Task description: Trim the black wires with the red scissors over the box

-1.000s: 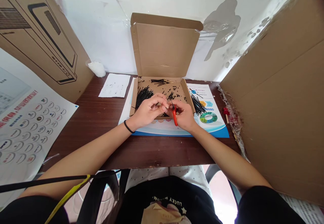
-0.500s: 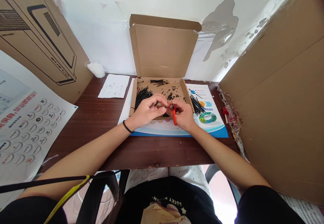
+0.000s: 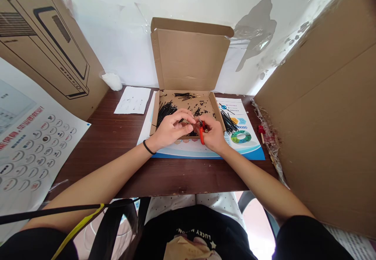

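Observation:
Red-handled cutting pliers [image 3: 201, 134] are gripped in my right hand [image 3: 214, 133], jaws pointing up beside my left fingertips. My left hand [image 3: 169, 130] is closed in a pinch over the box's front part; whatever small piece it holds is too small to make out. Both hands nearly touch. Below them is an open cardboard box [image 3: 190, 42] with its lid raised. A thick bundle of black wires [image 3: 166, 111] lies at its left, partly behind my left hand. Black wires with gold-coloured ends [image 3: 186, 95] lie at the back, and short black offcuts [image 3: 200, 109] are scattered inside.
More black wires [image 3: 229, 122] lie over the right rim on a printed sheet [image 3: 246, 148]. Left of the box is a white paper [image 3: 132, 100] with small black bits. Large cartons [image 3: 329, 107] flank the dark wooden table [image 3: 176, 177]; a red-headed item [image 3: 261, 130] lies at right.
My hands stay at nearly the same place, with the pliers shifting very slightly beside my left fingertips. Nothing else has visibly moved.

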